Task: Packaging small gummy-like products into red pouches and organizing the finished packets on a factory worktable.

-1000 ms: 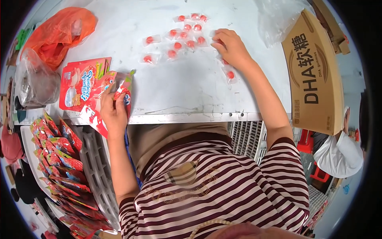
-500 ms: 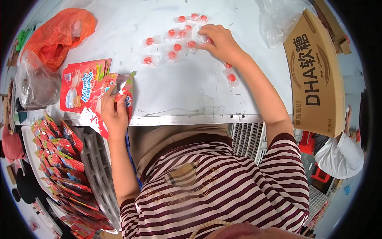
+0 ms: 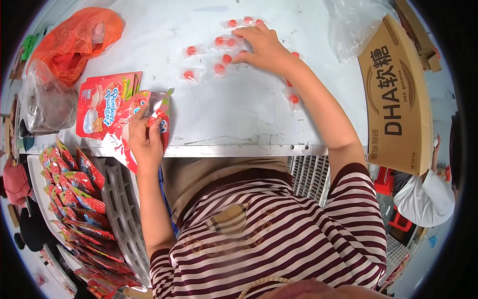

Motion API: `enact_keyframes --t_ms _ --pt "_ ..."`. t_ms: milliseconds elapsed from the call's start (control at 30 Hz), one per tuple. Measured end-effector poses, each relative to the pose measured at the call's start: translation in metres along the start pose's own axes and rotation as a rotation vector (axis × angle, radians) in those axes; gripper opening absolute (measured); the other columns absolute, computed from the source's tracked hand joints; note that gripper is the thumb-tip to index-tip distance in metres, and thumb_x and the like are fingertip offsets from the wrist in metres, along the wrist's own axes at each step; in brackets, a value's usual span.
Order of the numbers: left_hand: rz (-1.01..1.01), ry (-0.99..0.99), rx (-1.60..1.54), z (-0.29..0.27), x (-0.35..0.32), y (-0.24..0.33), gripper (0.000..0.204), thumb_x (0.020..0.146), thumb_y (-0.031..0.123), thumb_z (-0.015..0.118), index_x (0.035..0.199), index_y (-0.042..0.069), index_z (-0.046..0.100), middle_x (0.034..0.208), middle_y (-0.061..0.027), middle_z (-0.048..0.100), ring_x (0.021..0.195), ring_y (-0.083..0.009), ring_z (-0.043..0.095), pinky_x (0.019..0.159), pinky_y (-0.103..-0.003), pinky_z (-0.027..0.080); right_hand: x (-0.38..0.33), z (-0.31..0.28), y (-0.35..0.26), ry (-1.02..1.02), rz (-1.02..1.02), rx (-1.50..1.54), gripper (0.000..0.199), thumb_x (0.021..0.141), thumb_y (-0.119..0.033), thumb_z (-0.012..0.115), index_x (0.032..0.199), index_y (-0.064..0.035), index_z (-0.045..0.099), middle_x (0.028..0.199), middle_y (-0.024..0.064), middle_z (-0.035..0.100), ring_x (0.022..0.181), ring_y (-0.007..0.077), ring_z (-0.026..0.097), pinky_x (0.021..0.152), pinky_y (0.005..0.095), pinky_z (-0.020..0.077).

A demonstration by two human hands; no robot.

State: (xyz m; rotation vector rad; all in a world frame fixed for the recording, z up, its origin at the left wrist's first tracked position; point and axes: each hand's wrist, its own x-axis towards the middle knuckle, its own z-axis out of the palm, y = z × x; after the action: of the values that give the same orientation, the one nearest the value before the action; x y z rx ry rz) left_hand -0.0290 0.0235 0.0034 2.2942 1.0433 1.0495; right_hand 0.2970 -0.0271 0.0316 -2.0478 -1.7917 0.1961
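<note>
My left hand pinches a red printed pouch near its upper edge, at the table's front left. The pouch's mouth gapes beside my fingers. Small red gummies in clear wrappers lie scattered across the far middle of the table. Over them reaches my right hand, palm down, thumb and fingers spread around a wrapped gummy; what is under the palm is hidden. Another wrapped gummy lies left of my right forearm.
Flat red pouches lie left of my left hand. An orange plastic bag and a clear bag sit at the left. Filled pouches fill a crate below. A cardboard box stands on the right, by clear plastic.
My right hand has shifted left over the wrapped gummies, its thumb now farther left. My left hand keeps its hold on the pouch, almost unmoved.
</note>
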Motion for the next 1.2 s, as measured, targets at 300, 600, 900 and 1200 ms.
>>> enact_keyframes --t_ms 300,600,900,1200 --pt "-0.022 -0.012 0.001 0.0 0.0 -0.003 0.012 0.078 0.004 0.064 0.077 -0.004 0.055 0.112 -0.0186 0.059 0.099 -0.0306 0.056 0.086 -0.036 0.043 0.011 0.01 -0.001 0.109 -0.232 -0.088 0.034 0.089 -0.027 0.05 0.122 -0.016 0.053 0.125 0.0075 0.049 0.12 0.0278 0.036 0.101 0.041 0.0239" --pt "-0.013 -0.002 -0.019 0.0 0.0 -0.002 0.011 0.077 0.004 0.064 0.078 -0.004 0.056 0.112 -0.0188 0.059 0.098 -0.0308 0.057 0.086 -0.037 0.043 0.013 0.016 0.001 -0.036 -0.119 -0.13 0.03 0.09 -0.032 0.048 0.115 -0.0198 0.057 0.125 0.0058 0.048 0.117 0.0257 0.038 0.096 0.0413 0.0254" --pt "0.018 0.007 0.018 -0.002 0.002 0.002 0.01 0.076 0.002 0.064 0.078 -0.003 0.056 0.11 -0.0179 0.06 0.097 -0.0306 0.057 0.087 -0.037 0.043 -0.017 0.014 -0.049 -0.174 -0.19 -0.096 0.04 0.082 -0.041 0.059 0.117 -0.0215 0.057 0.125 0.0098 0.047 0.118 0.0256 0.037 0.096 0.0431 0.0254" --pt "0.007 -0.013 0.02 0.002 0.001 0.0 0.012 0.076 0.003 0.065 0.077 -0.004 0.054 0.112 -0.0179 0.06 0.098 -0.0312 0.057 0.089 -0.038 0.042 0.03 0.062 -0.054 -0.067 -0.321 0.149 0.046 0.083 -0.045 0.054 0.117 -0.0135 0.056 0.126 0.014 0.047 0.115 0.0296 0.042 0.098 0.0437 0.0279"
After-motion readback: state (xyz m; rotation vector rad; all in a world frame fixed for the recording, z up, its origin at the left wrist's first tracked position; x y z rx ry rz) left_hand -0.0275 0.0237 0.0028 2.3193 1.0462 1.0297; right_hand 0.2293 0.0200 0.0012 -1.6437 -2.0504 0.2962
